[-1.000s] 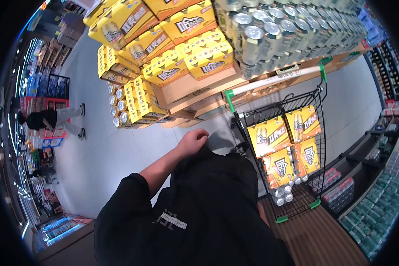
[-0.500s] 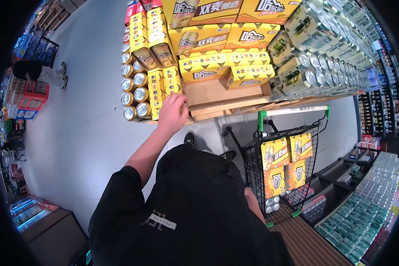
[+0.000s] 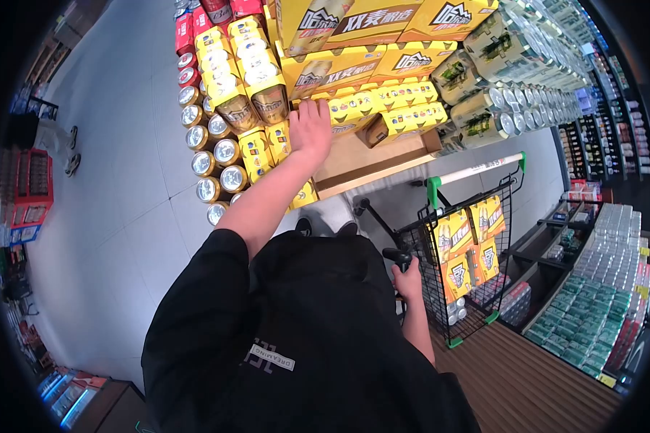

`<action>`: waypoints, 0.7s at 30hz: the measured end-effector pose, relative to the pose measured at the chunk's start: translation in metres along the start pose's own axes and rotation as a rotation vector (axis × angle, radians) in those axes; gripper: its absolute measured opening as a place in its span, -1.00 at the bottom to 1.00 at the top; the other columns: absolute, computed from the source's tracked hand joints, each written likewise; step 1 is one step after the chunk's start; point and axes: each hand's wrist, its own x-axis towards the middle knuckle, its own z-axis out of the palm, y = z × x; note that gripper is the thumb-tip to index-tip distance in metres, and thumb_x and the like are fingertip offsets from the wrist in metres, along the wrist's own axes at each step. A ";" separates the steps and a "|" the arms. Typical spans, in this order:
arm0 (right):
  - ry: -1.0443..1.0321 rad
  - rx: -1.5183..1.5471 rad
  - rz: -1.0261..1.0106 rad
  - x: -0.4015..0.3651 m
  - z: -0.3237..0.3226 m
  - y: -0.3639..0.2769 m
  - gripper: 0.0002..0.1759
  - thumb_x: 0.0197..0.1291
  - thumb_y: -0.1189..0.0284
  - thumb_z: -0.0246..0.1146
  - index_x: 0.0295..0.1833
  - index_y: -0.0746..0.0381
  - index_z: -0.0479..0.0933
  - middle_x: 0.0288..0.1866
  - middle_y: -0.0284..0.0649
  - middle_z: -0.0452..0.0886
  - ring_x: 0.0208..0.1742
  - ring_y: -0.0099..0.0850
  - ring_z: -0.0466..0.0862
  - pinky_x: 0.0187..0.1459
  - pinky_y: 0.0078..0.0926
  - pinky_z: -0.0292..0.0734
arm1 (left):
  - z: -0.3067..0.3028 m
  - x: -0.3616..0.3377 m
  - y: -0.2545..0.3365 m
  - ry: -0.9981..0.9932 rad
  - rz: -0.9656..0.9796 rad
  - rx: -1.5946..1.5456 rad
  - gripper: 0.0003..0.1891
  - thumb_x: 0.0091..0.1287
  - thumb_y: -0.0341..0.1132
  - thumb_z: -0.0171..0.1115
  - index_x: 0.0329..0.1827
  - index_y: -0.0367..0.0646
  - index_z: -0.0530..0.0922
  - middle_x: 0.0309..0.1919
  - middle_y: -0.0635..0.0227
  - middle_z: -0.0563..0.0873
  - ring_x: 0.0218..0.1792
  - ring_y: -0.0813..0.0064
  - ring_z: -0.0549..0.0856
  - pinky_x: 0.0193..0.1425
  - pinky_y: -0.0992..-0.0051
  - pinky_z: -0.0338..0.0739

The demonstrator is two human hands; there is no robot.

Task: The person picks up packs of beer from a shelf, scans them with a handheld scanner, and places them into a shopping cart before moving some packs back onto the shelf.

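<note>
My left hand (image 3: 311, 130) reaches over the display onto the left end of a yellow beer pack (image 3: 350, 108); its fingers bend over the pack's top edge, their tips partly hidden. Beneath the wrist lies a shallow cardboard tray (image 3: 375, 170). To the left stand yellow-topped can packs (image 3: 256, 155) and loose gold cans (image 3: 226, 151). Low on the right, my right hand (image 3: 409, 280) is closed round a black handle (image 3: 397, 255), beside the shopping cart (image 3: 478, 163), which holds several yellow packs (image 3: 458, 278).
Tall stacks of shrink-wrapped cans (image 3: 513, 108) rise at the right of the display. Green and silver can stacks (image 3: 581, 317) fill the lower right. A person's feet (image 3: 73, 151) show at the left, near a red shelf (image 3: 34, 187). Grey tiled floor (image 3: 123, 238) runs down the left.
My left hand has moved up and right from the small packs to the row behind. My right hand, earlier mostly hidden, now shows on a black handle. The view has shifted.
</note>
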 end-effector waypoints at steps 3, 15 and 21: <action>0.081 -0.186 -0.201 0.013 0.006 0.008 -0.28 0.33 0.35 0.36 0.49 0.28 0.20 -0.17 0.00 0.71 -0.45 -0.32 0.79 -0.40 -0.32 0.66 | -0.015 0.006 -0.003 -0.164 0.046 -0.017 -0.60 0.42 -0.33 0.11 0.32 -0.15 0.49 0.05 0.25 0.59 0.20 0.29 0.52 0.19 0.22 0.36; -0.095 -0.586 -0.056 0.077 -0.005 -0.043 -0.25 0.31 0.16 0.30 0.44 0.35 0.20 0.13 0.34 0.70 0.20 0.23 0.70 0.23 0.12 0.59 | -0.027 0.008 -0.009 -0.336 0.072 -0.194 -0.37 0.15 -0.07 0.61 0.18 -0.15 0.49 0.02 0.17 0.72 0.12 0.12 0.71 0.18 0.14 0.59; -0.243 -0.600 -0.149 0.127 -0.009 -0.020 -0.22 0.30 0.14 0.33 0.43 0.41 0.24 0.14 0.34 0.69 0.22 0.22 0.70 0.26 0.09 0.59 | -0.023 0.000 -0.010 -0.197 0.107 -0.266 -0.37 0.11 -0.14 0.62 0.19 -0.16 0.53 -0.01 0.18 0.72 0.10 0.12 0.70 0.21 0.12 0.57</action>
